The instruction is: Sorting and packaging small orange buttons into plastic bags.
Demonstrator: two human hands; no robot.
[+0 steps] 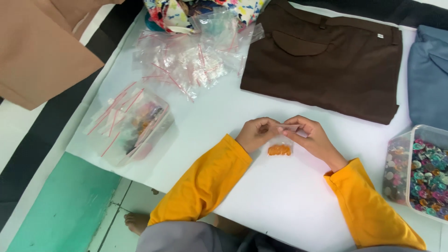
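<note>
Pinching the top edge of a small clear bag (283, 140) between both hands, I keep it just above the white counter (280, 196). My left hand (255, 133) is curled nearly shut on the bag's left corner, and my right hand (311, 137) grips the right corner with thumb and forefinger, the other fingers loosely bent. The bag already holds a cluster of orange buttons (279, 150) sagging at its bottom, so filling looks done; I judge that the mouth is being pressed closed, though I cannot tell whether it is sealed. The bag itself is thin, see-through and limp, with the orange pieces bunched in one low lump.

Left of the bag, a clear tub (135, 126) holds filled red-striped packets. Beyond the bag and to its left, a heap of empty zip bags (186, 60) lies loose, suggesting more packing remains. Right of the bag stands a clear container of mixed colourful buttons (427, 172). Beyond the bag lies folded brown trousers (326, 60).
</note>
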